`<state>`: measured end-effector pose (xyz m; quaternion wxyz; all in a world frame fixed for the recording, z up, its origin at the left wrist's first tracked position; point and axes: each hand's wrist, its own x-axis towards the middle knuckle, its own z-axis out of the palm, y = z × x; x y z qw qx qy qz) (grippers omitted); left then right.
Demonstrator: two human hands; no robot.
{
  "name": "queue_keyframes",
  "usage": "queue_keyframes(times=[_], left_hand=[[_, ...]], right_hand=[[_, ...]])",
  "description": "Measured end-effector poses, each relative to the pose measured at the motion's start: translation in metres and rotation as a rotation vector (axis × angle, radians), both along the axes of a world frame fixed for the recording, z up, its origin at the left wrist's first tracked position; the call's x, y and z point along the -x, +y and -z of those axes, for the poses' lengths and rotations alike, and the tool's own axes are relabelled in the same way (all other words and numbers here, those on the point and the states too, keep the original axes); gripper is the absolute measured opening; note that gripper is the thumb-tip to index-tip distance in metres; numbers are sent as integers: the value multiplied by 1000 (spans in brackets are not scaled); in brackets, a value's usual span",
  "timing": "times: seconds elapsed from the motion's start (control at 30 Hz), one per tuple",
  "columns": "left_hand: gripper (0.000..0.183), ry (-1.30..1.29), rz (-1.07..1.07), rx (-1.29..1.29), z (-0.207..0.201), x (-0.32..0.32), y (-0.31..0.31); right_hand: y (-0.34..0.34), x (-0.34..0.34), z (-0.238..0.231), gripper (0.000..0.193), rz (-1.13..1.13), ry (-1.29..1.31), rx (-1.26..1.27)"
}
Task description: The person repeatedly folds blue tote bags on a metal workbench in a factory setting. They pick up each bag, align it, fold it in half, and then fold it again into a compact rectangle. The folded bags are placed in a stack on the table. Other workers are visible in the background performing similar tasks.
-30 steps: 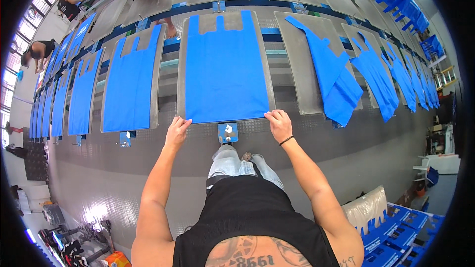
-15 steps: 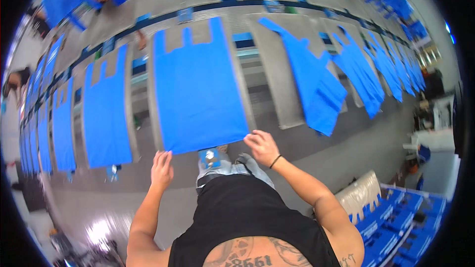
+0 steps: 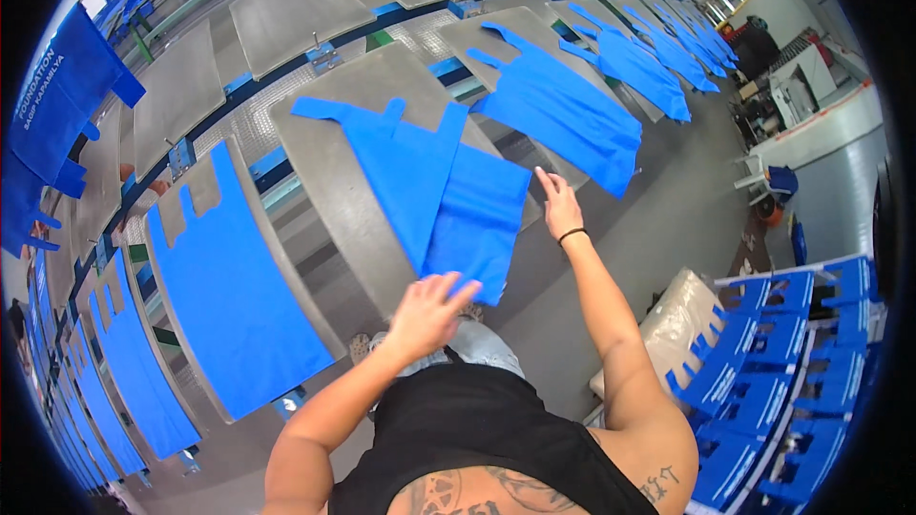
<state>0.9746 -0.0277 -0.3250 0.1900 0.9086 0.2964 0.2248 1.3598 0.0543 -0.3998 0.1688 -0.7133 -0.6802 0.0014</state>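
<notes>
Here's the blue cloth [image 3: 401, 172], right in front of the person, lying askew on a grey board [image 3: 324, 181], its notched end up at the far left, a flap folded slantwise across it, its near end toward the person's body! The left hand [image 3: 426, 317] is down at that near edge, fingers spread fairly wide, their tips overlapping the cloth in this view; whether they touch it, I cannot tell. And over on the other side, the right hand [image 3: 561, 212], dark band [image 3: 572, 234] around the wrist, fingers stretched out and apart, just beside the cloth's right corner, contact again impossible to call!

Look left: a second blue piece [image 3: 239, 296] lies flat on the neighbouring board, prongs pointing away. To the right, another blue piece [image 3: 572, 114] sits slanted and rumpled, more beyond it along the row. Upper left, printed blue bags [image 3: 57, 124] hang in view, and down at lower right there's a rack of blue bags [image 3: 801, 362] with a pale wrapped bundle [image 3: 677, 324] just beside it
</notes>
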Motion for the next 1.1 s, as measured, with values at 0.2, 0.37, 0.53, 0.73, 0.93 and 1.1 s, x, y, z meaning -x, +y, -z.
queue_keyframes(times=[0.2,0.37,0.53,0.73,0.93,1.1], left_hand=[[48,276,22,159,57,-87,-8],[28,-252,-209,364,-31,-54,26],[21,-426,-462,106,-150,47,225],[12,-574,-767,-445,-341,150,401],[10,-554,-812,-633,-380,155,335],[21,-376,-785,-636,-276,135,297]], right_hand=[[73,-37,23,55,-470,5,-32],[108,-31,-33,29,-520,499,-178],[246,29,-203,25,-462,1093,264],[456,149,-406,12,-500,1030,-544],[390,170,-438,17,-831,1054,-780],[326,131,-327,22,-708,787,-760]])
